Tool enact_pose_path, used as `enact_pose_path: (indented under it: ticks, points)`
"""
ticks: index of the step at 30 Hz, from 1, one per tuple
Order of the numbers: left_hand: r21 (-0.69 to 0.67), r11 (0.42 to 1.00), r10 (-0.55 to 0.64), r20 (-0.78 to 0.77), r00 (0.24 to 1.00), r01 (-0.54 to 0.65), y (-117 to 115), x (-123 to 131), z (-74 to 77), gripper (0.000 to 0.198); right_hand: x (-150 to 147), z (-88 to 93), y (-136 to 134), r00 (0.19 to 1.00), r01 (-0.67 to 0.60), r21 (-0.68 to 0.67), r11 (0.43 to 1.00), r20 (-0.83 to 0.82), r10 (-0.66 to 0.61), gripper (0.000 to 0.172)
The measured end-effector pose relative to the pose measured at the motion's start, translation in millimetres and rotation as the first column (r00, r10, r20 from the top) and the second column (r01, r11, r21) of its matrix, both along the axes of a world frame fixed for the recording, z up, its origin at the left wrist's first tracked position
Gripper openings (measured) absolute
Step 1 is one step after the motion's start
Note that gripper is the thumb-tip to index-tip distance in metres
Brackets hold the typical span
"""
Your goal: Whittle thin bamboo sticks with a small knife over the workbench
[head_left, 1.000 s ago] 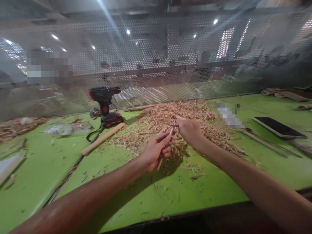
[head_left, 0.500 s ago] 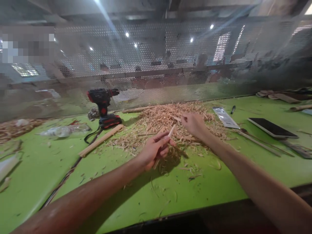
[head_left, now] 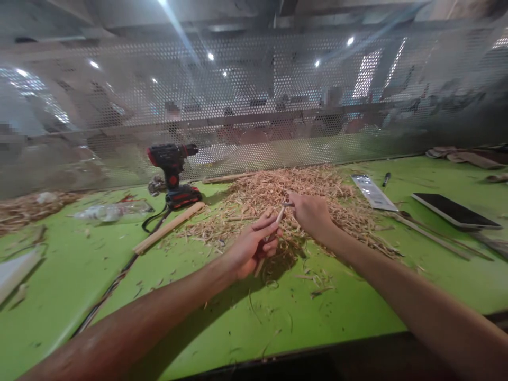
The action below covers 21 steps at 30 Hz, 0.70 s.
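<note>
Pale stick [head_left: 280,214] pinched in my left hand [head_left: 254,244] above the bench [head_left: 190,324], tip right at the blade [head_left: 288,205] my right hand [head_left: 312,212] clenches, I judge this a shaving stroke, the next one calling for steady support and a shallow angle.

left hand [head_left: 254,244] holds a pale stick [head_left: 281,214], right hand [head_left: 313,212] a blade [head_left: 288,205].

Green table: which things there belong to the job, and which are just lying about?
Job, it seems: stick, in the left hand; blade, in the right hand; shavings, probably.
Just lying about, probably: drill (standing), pen, white packet, plastic bag.
</note>
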<state>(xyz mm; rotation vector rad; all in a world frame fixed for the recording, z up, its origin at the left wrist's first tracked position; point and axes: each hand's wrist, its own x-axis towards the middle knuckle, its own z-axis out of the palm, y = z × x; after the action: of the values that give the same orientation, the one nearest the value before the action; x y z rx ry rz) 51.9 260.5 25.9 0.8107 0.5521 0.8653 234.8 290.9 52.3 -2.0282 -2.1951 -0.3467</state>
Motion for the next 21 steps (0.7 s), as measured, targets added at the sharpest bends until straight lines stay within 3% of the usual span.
enact_pose_path:
  ticks: [4,9,12,16,21]
  points:
    - [0.01,1.0,-0.022,-0.002,1.0,0.022,-6,-1,0.1,0.021,1,3.3,3,0.998,0.058,-0.009,0.998,0.011,-0.058,0.036]
    - [0.096,0.956,-0.271,-0.061,0.961,0.276,-18,0,2.3,0.032,38,0.4,22,0.978,0.208,-0.005,0.978,-0.025,-0.208,0.034]
    - [0.105,0.985,-0.135,-0.023,0.991,0.137,-10,1,0.4,0.024,50,0.9,25,0.977,0.202,0.094,0.975,-0.09,-0.194,0.038]
    - [0.029,0.996,0.086,0.01,0.996,-0.087,7,0,-6.0,0.013,27,-0.4,14,0.991,0.018,0.134,0.991,-0.135,0.001,0.04]
    - [0.012,0.999,0.047,0.034,0.998,-0.048,3,1,-4.8,0.02,-4,-5.7,1,0.995,-0.073,0.001,0.997,-0.074,0.073,0.035]
